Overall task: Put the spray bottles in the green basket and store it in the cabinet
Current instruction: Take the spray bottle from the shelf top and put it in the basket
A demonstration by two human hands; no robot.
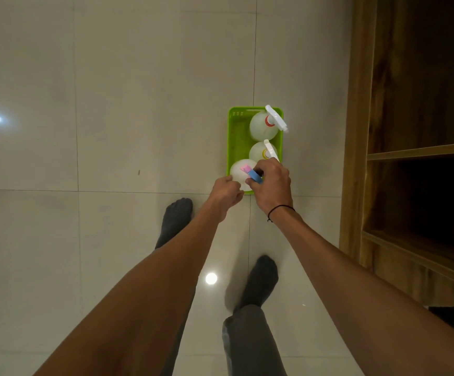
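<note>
Green plastic, that's the basket (pixel 236 137) I see on the pale floor tiles (pixel 112 104), just left of the wooden cabinet (pixel 383 131). Three spray bottles stand inside it: one with a red collar (pixel 264 126) at the far end, one with a yellow collar (pixel 261 151) in the middle, and one with a pink and blue sprayer (pixel 240 169) nearest me. My right hand (pixel 272 183) has its fingers curled round that blue sprayer. My left hand (pixel 226 189) is curled at the near rim; I cannot tell whether it grips anything.

floor (pixel 112 104): pale glossy tiles | right: wooden shelves (pixel 421 151)
</note>
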